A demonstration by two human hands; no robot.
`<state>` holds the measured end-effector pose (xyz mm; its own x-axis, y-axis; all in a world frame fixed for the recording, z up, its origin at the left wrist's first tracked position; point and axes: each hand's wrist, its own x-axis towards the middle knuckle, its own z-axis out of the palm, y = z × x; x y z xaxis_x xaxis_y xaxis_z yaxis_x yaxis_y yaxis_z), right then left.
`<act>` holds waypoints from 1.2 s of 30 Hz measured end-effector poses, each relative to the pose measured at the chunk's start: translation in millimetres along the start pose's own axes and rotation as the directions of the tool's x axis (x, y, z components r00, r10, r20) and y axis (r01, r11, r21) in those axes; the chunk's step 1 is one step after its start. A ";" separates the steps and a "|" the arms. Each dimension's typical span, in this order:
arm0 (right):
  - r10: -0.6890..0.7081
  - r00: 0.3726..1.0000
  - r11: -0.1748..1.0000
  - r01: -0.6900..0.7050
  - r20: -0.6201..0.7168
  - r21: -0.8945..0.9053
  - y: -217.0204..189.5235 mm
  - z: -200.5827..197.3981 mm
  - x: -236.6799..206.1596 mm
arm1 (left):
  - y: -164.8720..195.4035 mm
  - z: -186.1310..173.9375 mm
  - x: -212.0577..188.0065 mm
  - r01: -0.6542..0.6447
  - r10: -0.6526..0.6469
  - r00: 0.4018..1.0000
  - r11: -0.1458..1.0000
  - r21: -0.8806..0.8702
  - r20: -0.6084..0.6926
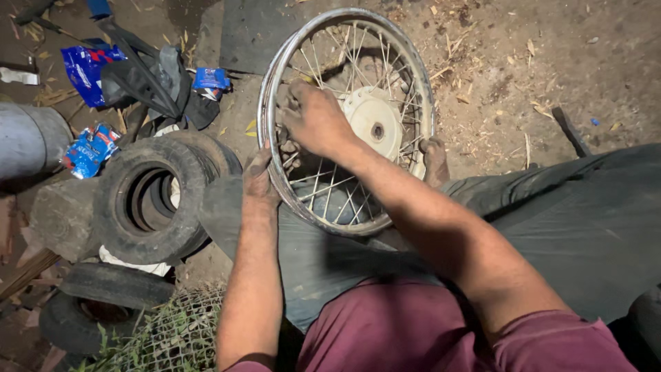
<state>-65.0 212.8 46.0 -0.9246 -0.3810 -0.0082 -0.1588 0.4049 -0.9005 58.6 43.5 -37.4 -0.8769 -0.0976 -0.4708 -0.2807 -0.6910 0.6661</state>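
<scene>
We see a bare spoked wheel (348, 117), a metal rim with no tyre on it, standing tilted on the dirt ground (551, 55) just in front of the person's knees, its lower edge resting against the grey cloth (564, 227) that covers their legs. A cream-coloured hub (372, 120) sits at its centre, with thin spokes fanning out to the rim. The right hand (313, 120) reaches across the wheel's face, fingers curled in among the spokes left of the hub; we cannot tell whether it grips a spoke or only presses on them. The left hand (260, 180) is closed on the left edge of the rim, thumb on top and fingers tucked behind the metal, blackened with grime. A bare foot (435, 160) props against the rim's right side. Left of the wheel lies a stack of worn tyres (155, 200), one leaning on another, and another tyre (103, 286) lies flat lower down, with a bit of wire mesh (179, 331) and some grass beside it. Further up on the left, dark rags (155, 83) are heaped on the ground, with blue packets (89, 69) scattered near them. A grey cylinder (27, 141) shows at the far left edge, and bits of straw litter the dirt.
</scene>
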 end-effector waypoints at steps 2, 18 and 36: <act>-0.020 1.000 1.000 0.020 -0.005 0.003 -2.7 6.6 4.9 | -1.3 -1.3 2.0 -0.005 0.005 1.000 1.000 -0.012 -0.012; 0.270 0.945 0.951 -0.231 0.186 -0.207 10.2 15.8 -86.8 | 1.3 1.0 -4.8 0.010 -0.008 0.999 0.999 0.036 -0.049; 0.087 0.968 0.986 -0.050 0.234 -0.157 3.4 7.1 -41.7 | -7.9 -18.8 1.1 -0.046 0.046 0.999 0.999 -0.015 -0.022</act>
<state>-24.5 224.2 40.3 -0.8280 -0.5283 -0.1879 -0.1645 0.5492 -0.8193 67.2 35.4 -54.0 -0.8798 -0.1450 -0.4528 -0.2342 -0.6967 0.6781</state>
